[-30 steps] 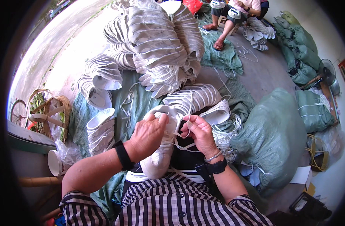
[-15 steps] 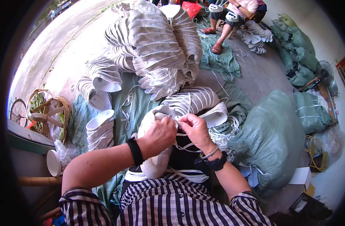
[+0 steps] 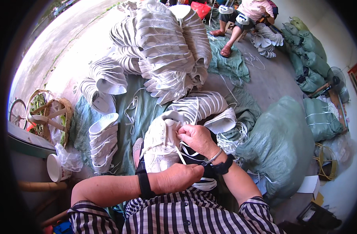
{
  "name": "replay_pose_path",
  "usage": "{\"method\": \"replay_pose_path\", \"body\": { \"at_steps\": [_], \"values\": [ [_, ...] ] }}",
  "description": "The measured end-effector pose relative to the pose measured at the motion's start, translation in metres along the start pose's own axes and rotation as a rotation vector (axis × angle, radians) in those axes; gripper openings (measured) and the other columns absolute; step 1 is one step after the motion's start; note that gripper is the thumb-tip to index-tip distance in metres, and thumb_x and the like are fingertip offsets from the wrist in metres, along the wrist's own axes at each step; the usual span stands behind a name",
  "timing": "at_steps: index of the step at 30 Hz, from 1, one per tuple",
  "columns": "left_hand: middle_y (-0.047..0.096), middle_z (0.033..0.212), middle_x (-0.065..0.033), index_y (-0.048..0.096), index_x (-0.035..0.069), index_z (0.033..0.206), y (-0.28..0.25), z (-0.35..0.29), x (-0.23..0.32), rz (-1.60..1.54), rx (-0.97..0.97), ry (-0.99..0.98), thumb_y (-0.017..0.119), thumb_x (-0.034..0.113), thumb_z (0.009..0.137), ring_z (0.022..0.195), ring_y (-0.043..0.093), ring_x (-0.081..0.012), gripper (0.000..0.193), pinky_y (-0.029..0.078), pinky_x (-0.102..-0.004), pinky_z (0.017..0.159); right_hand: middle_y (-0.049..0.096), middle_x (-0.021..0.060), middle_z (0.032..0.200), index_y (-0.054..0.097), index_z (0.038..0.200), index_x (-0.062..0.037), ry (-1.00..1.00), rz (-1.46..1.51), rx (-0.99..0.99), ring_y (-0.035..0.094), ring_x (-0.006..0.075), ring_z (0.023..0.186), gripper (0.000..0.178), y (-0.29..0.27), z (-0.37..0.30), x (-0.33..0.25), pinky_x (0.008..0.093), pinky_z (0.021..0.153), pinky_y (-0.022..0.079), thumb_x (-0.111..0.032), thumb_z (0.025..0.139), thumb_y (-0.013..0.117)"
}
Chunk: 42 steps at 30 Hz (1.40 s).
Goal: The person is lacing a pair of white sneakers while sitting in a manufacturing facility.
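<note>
White shoe (image 3: 161, 146) rests on our lap; our right hand (image 3: 198, 138) pinches its lace (image 3: 181, 155) with closed fingers, our left hand (image 3: 178, 177) is curled around the lace end.

Out front, a big heap of white shoe uppers (image 3: 162, 46) is stacked in curved rows on the floor, with smaller nested stacks (image 3: 103, 76) curling off beside it and another short stack (image 3: 103, 142) lying on a green cloth (image 3: 137, 113). Loose white laces (image 3: 131, 107) trail over that cloth. Off to the side, a woven basket (image 3: 49, 117) stands near a bicycle wheel (image 3: 16, 113), with a white cup (image 3: 53, 168) below. Across the way, a bulging green sack (image 3: 279, 144) sits close, with more green sacks (image 3: 307, 58) piled by the wall beside a standing fan (image 3: 336, 80). Far back, another person (image 3: 246, 17) sits among more uppers.
</note>
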State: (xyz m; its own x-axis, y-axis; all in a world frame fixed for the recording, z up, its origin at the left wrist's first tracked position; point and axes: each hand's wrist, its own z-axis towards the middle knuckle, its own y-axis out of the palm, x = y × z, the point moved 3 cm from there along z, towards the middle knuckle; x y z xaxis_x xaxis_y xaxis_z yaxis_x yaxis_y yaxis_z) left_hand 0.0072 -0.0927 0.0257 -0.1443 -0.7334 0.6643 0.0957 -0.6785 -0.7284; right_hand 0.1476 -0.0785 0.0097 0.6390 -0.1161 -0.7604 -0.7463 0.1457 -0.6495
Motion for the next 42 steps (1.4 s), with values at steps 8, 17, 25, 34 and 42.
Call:
{"method": "replay_pose_path", "body": {
  "at_steps": [8, 17, 25, 34, 42],
  "values": [
    [0.056, 0.094, -0.0032, 0.064, 0.014, 0.09, -0.094, 0.003, -0.046, 0.704, 0.163, -0.127, 0.067, 0.023, 0.071, 0.1, 0.049, -0.0217, 0.021, 0.04, -0.0346, 0.085, 0.065, 0.0158, 0.075, 0.068, 0.079, -0.0102, -0.016, -0.335, -0.238, 0.064, 0.0332, 0.075, 0.014, -0.008, -0.004, -0.023, 0.0433, 0.07, 0.05, -0.023, 0.077, 0.061],
    [0.054, 0.111, -0.007, 0.07, 0.015, 0.09, -0.085, -0.008, -0.067, 0.574, -0.027, -0.425, 0.063, 0.021, 0.072, 0.111, 0.044, -0.0252, 0.02, 0.035, -0.0404, 0.094, 0.065, 0.0175, 0.076, 0.066, 0.079, -0.0065, -0.064, -0.617, -0.327, 0.064, 0.0344, 0.078, 0.016, 0.01, 0.01, -0.036, 0.0434, 0.07, 0.05, -0.021, 0.078, 0.059],
    [0.048, 0.122, -0.0115, 0.07, 0.011, 0.093, -0.074, -0.018, -0.078, 0.414, 0.148, -0.429, 0.057, 0.019, 0.076, 0.122, 0.037, -0.0313, 0.023, 0.034, -0.0429, 0.096, 0.064, 0.019, 0.075, 0.062, 0.087, -0.0033, 0.021, -0.31, -0.093, 0.063, 0.0366, 0.075, 0.015, 0.005, -0.011, -0.028, 0.0447, 0.067, 0.049, -0.017, 0.08, 0.061],
    [0.047, 0.126, -0.0125, 0.07, 0.013, 0.098, -0.078, -0.013, -0.066, 0.396, 0.065, -0.41, 0.06, 0.026, 0.075, 0.125, 0.033, -0.0315, 0.028, 0.031, -0.0436, 0.096, 0.063, 0.0177, 0.068, 0.063, 0.081, 0.0007, 0.116, 0.086, 0.12, 0.065, 0.0301, 0.066, 0.016, 0.029, -0.024, -0.01, 0.0383, 0.06, 0.05, -0.015, 0.083, 0.059],
    [0.05, 0.124, -0.0129, 0.073, 0.014, 0.087, -0.071, -0.015, -0.071, 0.267, 0.221, -0.407, 0.067, 0.031, 0.074, 0.118, 0.04, -0.0319, 0.023, 0.035, -0.0424, 0.095, 0.058, 0.0015, 0.07, 0.061, 0.092, 0.0004, 0.19, 0.324, 0.079, 0.056, 0.0078, 0.062, 0.013, 0.005, -0.022, -0.008, 0.0239, 0.056, 0.048, -0.012, 0.089, 0.057]
  ]
}}
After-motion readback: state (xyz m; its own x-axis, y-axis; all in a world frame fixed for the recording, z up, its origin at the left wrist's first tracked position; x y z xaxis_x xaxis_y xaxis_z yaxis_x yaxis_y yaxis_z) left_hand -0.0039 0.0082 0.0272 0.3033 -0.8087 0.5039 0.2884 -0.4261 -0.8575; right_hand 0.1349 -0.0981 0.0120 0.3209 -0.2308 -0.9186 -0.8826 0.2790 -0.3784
